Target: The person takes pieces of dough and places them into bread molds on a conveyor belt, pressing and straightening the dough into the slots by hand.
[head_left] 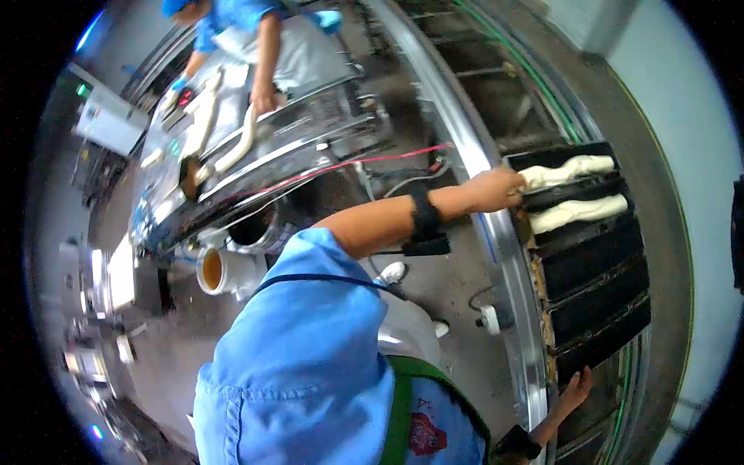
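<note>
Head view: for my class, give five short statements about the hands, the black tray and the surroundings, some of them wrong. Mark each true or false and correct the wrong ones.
1. Two pale strips lie on the black tray. True.
2. The left hand is at one end of a pale strip. True.
3. The right hand is on top of a pale strip. False: it is at the tray's edge, away from both strips.
4. The white bucket is empty. False: something yellowish-brown shows inside it.
5. The co-worker's sleeve is blue. True.
</note>
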Tool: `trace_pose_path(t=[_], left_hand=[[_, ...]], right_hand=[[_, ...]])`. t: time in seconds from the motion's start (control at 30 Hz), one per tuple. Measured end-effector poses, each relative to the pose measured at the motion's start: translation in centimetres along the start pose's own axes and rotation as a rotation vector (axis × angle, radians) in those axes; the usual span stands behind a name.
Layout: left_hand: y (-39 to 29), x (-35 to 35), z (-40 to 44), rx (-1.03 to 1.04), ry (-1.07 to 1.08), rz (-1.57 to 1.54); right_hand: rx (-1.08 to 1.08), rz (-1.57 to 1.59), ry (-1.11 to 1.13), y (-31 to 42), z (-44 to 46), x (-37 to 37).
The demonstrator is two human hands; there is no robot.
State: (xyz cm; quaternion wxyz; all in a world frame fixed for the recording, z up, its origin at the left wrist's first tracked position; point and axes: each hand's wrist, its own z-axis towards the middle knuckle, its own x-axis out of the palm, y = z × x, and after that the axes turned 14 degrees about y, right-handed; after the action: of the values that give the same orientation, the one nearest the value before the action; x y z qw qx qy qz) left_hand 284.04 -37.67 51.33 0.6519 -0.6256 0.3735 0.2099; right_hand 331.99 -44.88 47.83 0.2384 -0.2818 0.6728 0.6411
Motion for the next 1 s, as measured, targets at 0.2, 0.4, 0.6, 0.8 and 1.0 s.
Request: trace_pose_path(t=[0.2,0.4,0.6,0.8,1.0], left_hand=[[9.4,-2.0,-21.8,-0.437,-0.337,0.066],[15.7,1.0,-37.5,-0.668,-0.950,0.155],[27.8,0.2,-53.2,-1.348,-1.542,-0.496],[32.5,-3.6,-53.9,-1.740,-1.302,-0.947],[28.6,-5.5,-50.0,-1.514,-1.680,-0.962]], right_hand=[[-0.110,-0.160,0.164,5.0,-1.6,0.9],[-0.244,-0.701,-0.075,-5.2,-2.5,4.7],[0.297,-0.722,0.023,0.8,-2.9,6.4],[0.281,-0.869,0.036,1.6,0.1,8.5],[0.416,-0.950,0.105,7.2,1.4,10.3]])
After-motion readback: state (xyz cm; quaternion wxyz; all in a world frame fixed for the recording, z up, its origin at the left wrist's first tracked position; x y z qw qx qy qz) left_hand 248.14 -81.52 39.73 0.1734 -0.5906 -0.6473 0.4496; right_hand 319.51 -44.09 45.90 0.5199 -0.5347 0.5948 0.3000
